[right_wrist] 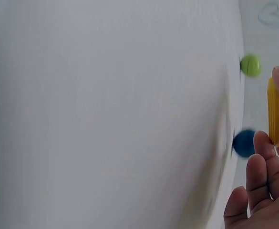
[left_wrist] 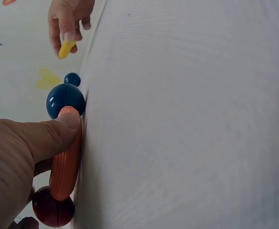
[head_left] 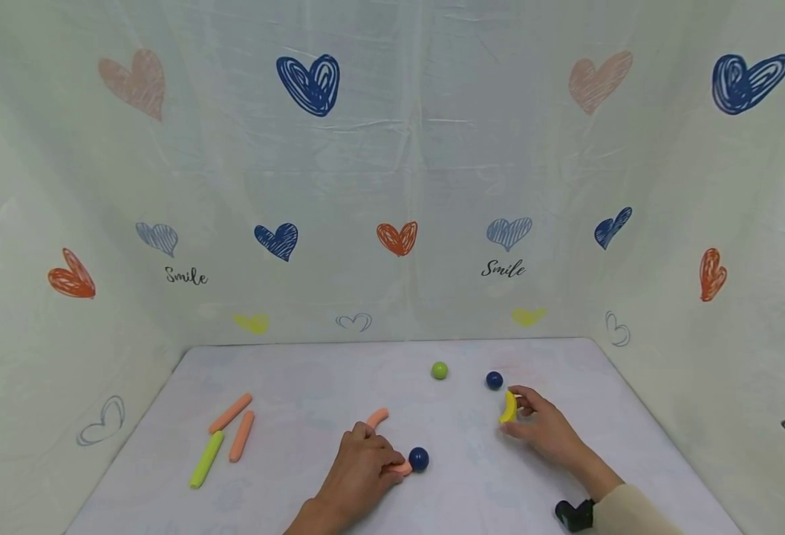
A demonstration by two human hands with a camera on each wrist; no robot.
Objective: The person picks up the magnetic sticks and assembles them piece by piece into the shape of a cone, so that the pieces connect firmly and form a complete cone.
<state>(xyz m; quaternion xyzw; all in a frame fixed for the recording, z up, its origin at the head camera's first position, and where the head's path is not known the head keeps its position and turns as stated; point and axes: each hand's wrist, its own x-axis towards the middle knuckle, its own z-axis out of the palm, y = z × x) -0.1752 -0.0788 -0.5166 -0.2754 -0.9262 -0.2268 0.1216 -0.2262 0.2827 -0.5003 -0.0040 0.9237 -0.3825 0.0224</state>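
Note:
My left hand point(head_left: 364, 464) grips a curved orange stick point(left_wrist: 65, 162) low over the table, thumb on its upper side. A dark blue ball point(head_left: 419, 459) touches one end of that stick, and a dark red ball point(left_wrist: 53, 207) sits at the other. The hand hides the red ball in the head view. A second curved orange piece point(head_left: 379, 417) sticks out beyond the left knuckles; its near end is hidden. To the right, my right hand point(head_left: 546, 431) pinches a ribbed, curved yellow stick point(head_left: 509, 408) between thumb and fingers, held upright.
A green ball point(head_left: 440, 370) and another blue ball point(head_left: 494, 380) lie toward the back of the white table point(head_left: 312, 379). On the left are two straight orange sticks point(head_left: 230, 413) and a lime stick point(head_left: 206, 459). Heart-printed sheets point(head_left: 392, 178) enclose the back and sides.

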